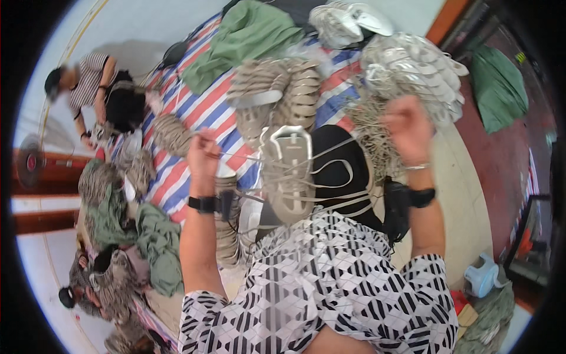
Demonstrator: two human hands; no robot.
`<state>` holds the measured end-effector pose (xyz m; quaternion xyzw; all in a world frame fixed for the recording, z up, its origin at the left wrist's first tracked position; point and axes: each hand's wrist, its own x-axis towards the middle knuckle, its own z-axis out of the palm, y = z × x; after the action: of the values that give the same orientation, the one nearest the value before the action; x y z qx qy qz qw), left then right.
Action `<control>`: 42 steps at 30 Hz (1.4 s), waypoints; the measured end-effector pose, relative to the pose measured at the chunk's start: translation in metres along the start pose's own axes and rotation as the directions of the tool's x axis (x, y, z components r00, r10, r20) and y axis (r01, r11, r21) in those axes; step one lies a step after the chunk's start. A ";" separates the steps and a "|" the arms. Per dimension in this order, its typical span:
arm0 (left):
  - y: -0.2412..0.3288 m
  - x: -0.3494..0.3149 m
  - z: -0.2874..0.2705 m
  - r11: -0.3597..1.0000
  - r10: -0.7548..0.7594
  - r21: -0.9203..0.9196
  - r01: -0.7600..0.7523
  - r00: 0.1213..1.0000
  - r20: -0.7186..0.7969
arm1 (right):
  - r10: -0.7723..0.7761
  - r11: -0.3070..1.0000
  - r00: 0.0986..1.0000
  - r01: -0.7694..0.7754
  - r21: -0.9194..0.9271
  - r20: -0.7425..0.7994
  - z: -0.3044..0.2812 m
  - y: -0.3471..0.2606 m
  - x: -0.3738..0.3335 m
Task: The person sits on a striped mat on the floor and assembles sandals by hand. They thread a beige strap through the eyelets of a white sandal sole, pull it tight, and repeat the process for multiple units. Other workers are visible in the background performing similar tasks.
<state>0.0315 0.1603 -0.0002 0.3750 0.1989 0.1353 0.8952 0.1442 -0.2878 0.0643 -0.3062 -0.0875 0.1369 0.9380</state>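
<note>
Beige shoe: a sole-up shoe [287, 174] lies on the person's lap against black fabric, pale laces [330, 186] looping across it and out to both sides.
Left hand: the left hand [203, 154] is pinched shut on a lace end, raised to the left of the shoe.
Right hand: the right hand [408, 127] is fisted on a tangled bundle of laces [371, 138], lifted up and to the right.
Doing it well: my judgement is that even tension from both hands keeps the strands from knotting; the loose loops over the sole look apt to snag.
Around: heaps of pale shoes [413, 65] and more [277, 88] rest on a striped sheet [200, 112], with green cloth [247, 35].
Others: a seated person [94, 88] works at upper left, well apart.
In the way: the shoe pile just behind the right hand crowds its pull.
</note>
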 end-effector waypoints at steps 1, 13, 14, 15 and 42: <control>0.026 0.005 -0.023 0.990 0.114 0.101 -0.097 0.979 -0.171 | 0.127 0.908 0.991 -0.104 0.406 -0.030 -0.040 -0.037 0.001; -0.029 -0.067 0.002 0.630 0.097 0.775 -0.035 0.995 -0.034 | 0.224 0.475 0.921 -0.389 -0.789 -0.319 -0.058 0.035 -0.021; -0.038 -0.085 0.038 0.548 -0.009 0.836 -0.020 0.999 0.030 | 0.320 0.425 0.916 -0.368 -0.827 -0.243 -0.029 0.051 -0.019; -0.042 -0.099 0.067 0.456 -0.115 0.890 -0.025 0.990 0.086 | 0.472 0.394 0.859 -0.407 -0.824 -0.199 -0.012 0.065 -0.018; -0.087 -0.100 0.046 0.276 0.365 0.888 -0.369 0.895 0.258 | 0.692 0.445 0.716 -0.524 -0.727 -0.093 -0.001 0.120 -0.010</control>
<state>-0.0279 0.0331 -0.0082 0.8434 0.1465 0.2023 0.4758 0.1102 -0.1985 -0.0088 -0.6352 -0.1186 0.4534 0.6140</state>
